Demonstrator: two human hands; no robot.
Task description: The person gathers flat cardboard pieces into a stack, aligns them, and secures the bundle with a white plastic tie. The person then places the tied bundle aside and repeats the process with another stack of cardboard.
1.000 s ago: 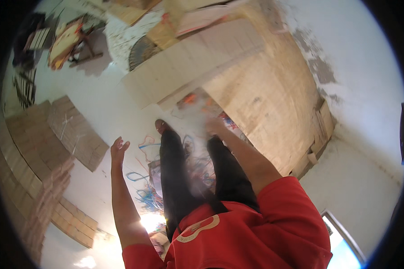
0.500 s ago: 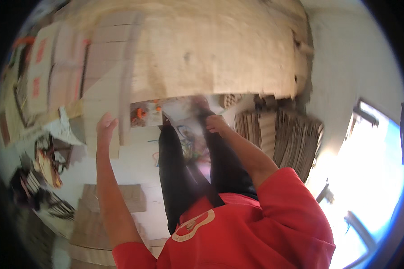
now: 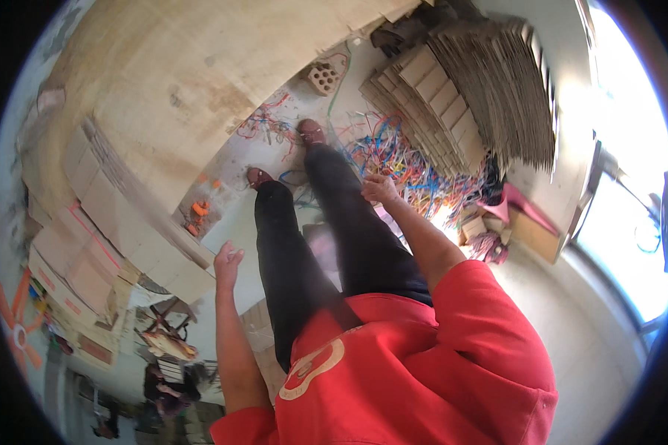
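My left hand (image 3: 228, 264) hangs in the air with thumb apart from the loosely bent fingers, holding nothing. It is nearest to the end of a stack of flat cardboard sheets (image 3: 122, 194) lying on a wide wooden table (image 3: 193, 70), and does not appear to touch it. My right hand (image 3: 380, 190) is over my right thigh, loosely bent, fingers slightly apart and with nothing visible in it. Below that hand a tangle of coloured straps (image 3: 404, 152) covers part of the floor.
Upright flat cardboard bundles (image 3: 490, 89) lean by the wall at the far right. A perforated brick (image 3: 323, 77) stands by the table edge. Orange pieces (image 3: 199, 210) lie on the floor. An orange fan (image 3: 18, 326) is at the left, and a bright doorway (image 3: 623, 230) at the right.
My view has turned to the right, bringing the straps and more of the bundles into sight. My left hand, earlier in front of the cardboard stack, now appears apart from it.
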